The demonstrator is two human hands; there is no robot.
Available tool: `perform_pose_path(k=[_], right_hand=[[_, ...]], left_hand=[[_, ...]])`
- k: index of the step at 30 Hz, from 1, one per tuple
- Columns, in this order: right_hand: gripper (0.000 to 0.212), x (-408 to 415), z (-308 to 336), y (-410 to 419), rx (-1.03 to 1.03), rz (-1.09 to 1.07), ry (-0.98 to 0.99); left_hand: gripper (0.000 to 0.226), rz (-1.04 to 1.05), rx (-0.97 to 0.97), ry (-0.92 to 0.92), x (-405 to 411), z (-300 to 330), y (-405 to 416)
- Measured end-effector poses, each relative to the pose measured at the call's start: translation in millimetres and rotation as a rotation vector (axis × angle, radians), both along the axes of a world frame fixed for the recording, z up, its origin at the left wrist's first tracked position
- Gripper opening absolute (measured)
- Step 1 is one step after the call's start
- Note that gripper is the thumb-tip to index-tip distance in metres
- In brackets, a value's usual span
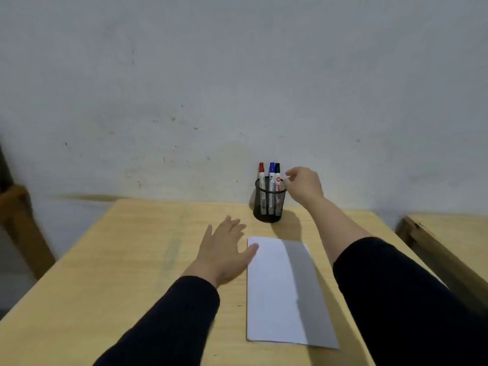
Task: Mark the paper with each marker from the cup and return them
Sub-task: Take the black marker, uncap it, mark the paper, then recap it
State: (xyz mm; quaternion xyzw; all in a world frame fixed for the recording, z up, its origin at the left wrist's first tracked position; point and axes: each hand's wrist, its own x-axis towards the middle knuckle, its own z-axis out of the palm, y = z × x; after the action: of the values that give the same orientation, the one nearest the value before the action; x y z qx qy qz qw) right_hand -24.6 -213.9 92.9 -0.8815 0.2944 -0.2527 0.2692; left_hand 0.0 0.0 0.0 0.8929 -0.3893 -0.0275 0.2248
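A black mesh cup [270, 199] stands at the far edge of the wooden table [126, 260], close to the wall. Three capped markers stand upright in it: red [261, 171], blue [272, 171] and black [277, 172]. My right hand [303, 187] hovers just right of the cup's rim, fingers curled and apart, holding nothing, its fingertips near the black marker. A blank white sheet of paper [274, 291] lies in front of the cup. My left hand [224, 250] lies flat on the table, its thumb on the paper's far left corner.
A grey wall rises right behind the table. A second wooden table [449, 241] stands to the right across a narrow gap. A wooden chair or frame [18, 215] is at the left edge.
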Motion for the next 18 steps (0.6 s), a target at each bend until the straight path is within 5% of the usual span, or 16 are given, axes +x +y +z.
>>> perform_pose_path(k=[18], right_hand=[[0.026, 55, -7, -15, 0.205, -0.096, -0.299]], left_hand=[[0.078, 0.011, 0.113, -0.003, 11, -29, -4]])
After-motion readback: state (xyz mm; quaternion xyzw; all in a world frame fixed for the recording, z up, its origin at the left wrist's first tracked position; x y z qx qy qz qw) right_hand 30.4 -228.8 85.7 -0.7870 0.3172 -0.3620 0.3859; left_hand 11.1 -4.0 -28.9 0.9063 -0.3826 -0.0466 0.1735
